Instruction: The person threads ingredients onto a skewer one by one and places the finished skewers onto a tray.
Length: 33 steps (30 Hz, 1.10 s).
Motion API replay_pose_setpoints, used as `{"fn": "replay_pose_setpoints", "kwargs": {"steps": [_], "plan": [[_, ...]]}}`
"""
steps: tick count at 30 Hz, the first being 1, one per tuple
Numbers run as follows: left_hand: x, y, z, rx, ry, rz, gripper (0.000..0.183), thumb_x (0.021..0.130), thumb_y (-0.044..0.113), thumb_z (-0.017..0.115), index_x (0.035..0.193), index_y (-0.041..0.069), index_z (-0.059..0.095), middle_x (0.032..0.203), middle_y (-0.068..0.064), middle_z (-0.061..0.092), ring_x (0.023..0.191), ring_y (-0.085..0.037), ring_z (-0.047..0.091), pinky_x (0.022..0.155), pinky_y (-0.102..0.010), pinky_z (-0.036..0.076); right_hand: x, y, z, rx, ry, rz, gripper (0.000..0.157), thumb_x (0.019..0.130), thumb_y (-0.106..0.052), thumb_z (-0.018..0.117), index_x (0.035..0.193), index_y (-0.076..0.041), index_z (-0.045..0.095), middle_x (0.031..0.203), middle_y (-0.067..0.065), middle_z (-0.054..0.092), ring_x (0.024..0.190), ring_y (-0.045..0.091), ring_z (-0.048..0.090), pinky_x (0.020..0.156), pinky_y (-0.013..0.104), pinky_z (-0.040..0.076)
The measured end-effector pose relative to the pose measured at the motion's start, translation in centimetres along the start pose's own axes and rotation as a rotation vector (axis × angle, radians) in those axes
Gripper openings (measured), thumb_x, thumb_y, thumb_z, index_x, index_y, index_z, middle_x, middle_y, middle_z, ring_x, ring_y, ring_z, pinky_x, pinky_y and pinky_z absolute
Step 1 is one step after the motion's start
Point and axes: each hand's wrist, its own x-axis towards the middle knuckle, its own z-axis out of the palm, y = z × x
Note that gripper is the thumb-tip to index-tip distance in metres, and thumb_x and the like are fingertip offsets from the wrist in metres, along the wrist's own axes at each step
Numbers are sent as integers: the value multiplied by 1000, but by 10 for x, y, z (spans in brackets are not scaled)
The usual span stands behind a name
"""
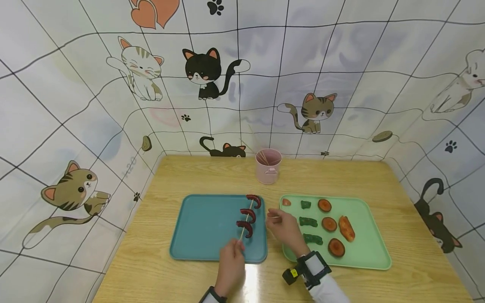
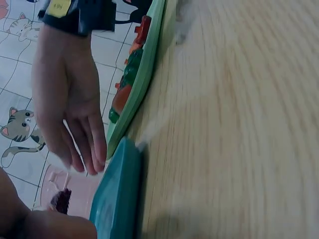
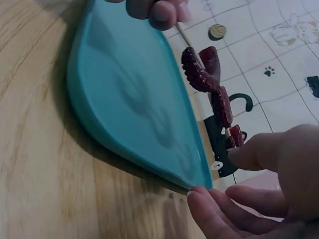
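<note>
My left hand (image 1: 231,264) grips the lower end of a thin wooden skewer (image 1: 247,217) over the right side of the blue tray (image 1: 208,227). Three curved, dark red pieces with ridged edges (image 3: 199,74) are threaded along it, apart from one another. In the right wrist view the skewer hangs above the tray, its shadow falling on the blue surface. My right hand (image 1: 286,230) is between the two trays with nothing in it, fingers loosely extended. Its thumb overlaps the skewer's far end in that wrist view.
A green tray (image 1: 367,252) on the right bears several green pieces (image 1: 308,221), brown round slices (image 1: 329,224), a wing-shaped orange-brown piece (image 1: 346,228) and a small pinkish piece (image 1: 286,202). Behind the trays stands a pink bucket (image 1: 268,172) holding thin sticks. Cat-patterned walls enclose the wooden table (image 1: 144,269).
</note>
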Motion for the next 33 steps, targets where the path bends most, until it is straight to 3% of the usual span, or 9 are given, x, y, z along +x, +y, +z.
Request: {"fn": "replay_pose_setpoints", "kwargs": {"steps": [7, 11, 18, 22, 27, 33], "plan": [[-9, 6, 17, -52, 58, -63, 27, 107, 7, 47, 84, -1, 59, 73, 0, 50, 66, -11, 47, 59, -24, 40, 4, 3, 17, -111, 38, -21, 36, 92, -8, 72, 126, 2, 69, 104, 10, 75, 91, 18, 71, 77, 34, 59], [-11, 9, 23, -41, 74, -57, 26, 106, 5, 47, 84, -1, 61, 76, -4, 55, 70, -13, 52, 62, -25, 43, 5, 5, 22, -129, 40, -27, 32, 88, -3, 74, 120, 3, 72, 96, 9, 74, 84, 15, 68, 72, 29, 58], [-12, 12, 27, -29, -15, -71, 11, 102, 0, 46, 101, -2, 57, 82, -5, 55, 73, -14, 52, 62, -26, 42, 6, 3, 24, -145, 39, -32, 31, 85, 1, 74, 116, 2, 74, 89, 6, 72, 80, 12, 64, 68, 25, 53], [-11, 14, 27, -38, -77, -83, 9, 105, 4, 46, 109, -1, 53, 65, -2, 56, 51, -11, 53, 46, -25, 42, 6, 3, 23, -156, 41, -51, 30, 84, 2, 74, 114, 2, 75, 88, 6, 72, 78, 12, 65, 68, 26, 54], [-11, 18, 26, 82, -91, -52, 4, 101, 5, 53, 101, 5, 58, 50, 3, 61, 33, -4, 50, 42, -27, 44, 4, 3, 23, -180, 65, -79, 30, 83, 3, 74, 113, 4, 75, 87, 7, 73, 80, 14, 66, 70, 28, 54], [-11, 19, 26, 267, -10, 54, 11, 88, 8, 70, 81, 11, 63, 57, 8, 58, 49, -2, 49, 50, -24, 38, 4, 6, 23, -189, 75, -104, 30, 83, 3, 72, 113, 4, 75, 87, 8, 74, 81, 15, 66, 72, 29, 54]]}}
